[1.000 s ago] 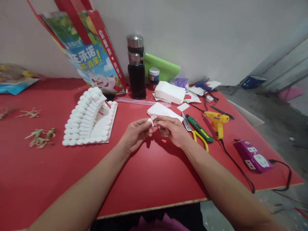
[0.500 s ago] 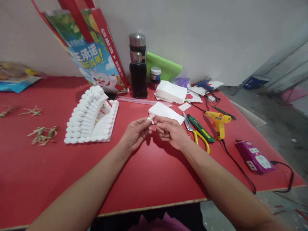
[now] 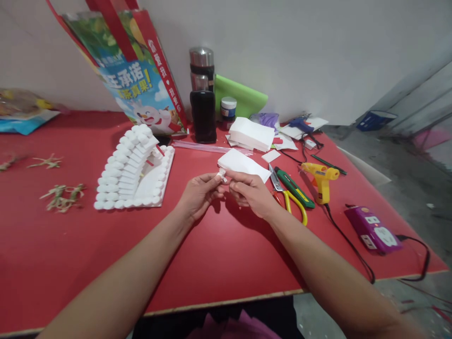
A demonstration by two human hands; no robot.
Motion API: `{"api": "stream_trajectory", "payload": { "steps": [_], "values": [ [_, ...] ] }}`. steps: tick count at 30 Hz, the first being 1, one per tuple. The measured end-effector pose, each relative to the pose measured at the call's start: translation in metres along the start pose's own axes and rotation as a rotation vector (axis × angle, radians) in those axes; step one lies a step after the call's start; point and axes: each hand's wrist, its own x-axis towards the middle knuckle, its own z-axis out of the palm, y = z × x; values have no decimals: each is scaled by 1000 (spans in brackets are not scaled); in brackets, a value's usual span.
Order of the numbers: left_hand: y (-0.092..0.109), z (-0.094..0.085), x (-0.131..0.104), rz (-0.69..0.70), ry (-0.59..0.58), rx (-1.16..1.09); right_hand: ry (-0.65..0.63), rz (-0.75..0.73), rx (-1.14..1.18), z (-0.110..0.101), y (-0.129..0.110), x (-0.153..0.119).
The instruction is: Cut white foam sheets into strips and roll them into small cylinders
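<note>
My left hand (image 3: 201, 195) pinches a small white folded piece (image 3: 222, 175), perhaps paper, between thumb and fingertips. From the other side my right hand (image 3: 249, 192) meets it, thumb and forefinger at the piece and the other fingers curled in. Part of the piece is covered by fingertips, so its full shape is hidden. Just behind the hands lies a stack of white paper (image 3: 243, 164). Scissors with yellow handles (image 3: 287, 197) and a green utility knife (image 3: 294, 187) rest right of my right hand. Left of my hands stands a white model (image 3: 129, 176) faced with rounded pieces.
A yellow glue gun (image 3: 321, 181) and a purple power strip (image 3: 372, 230) trail cords at the right. Behind stand a shopping bag (image 3: 141, 89), a black phone (image 3: 203, 117), a steel flask (image 3: 202, 59) and a jar (image 3: 228, 108). Knotted straw-coloured pieces (image 3: 63, 197) lie left.
The fingers of my right hand have shifted slightly around the small white piece, which has turned a little. Both hands stay in the same place, and the things on the table have not moved.
</note>
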Motion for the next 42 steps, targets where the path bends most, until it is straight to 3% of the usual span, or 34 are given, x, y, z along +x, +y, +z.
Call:
{"api": "stream_trajectory", "payload": {
  "steps": [23,42],
  "values": [
    [2,4,-1,0,27,69,57,-340,-689,-13,12,3],
    [0,5,-2,14,28,87,79,-630,-1167,-12,6,-4]
  ]
}}
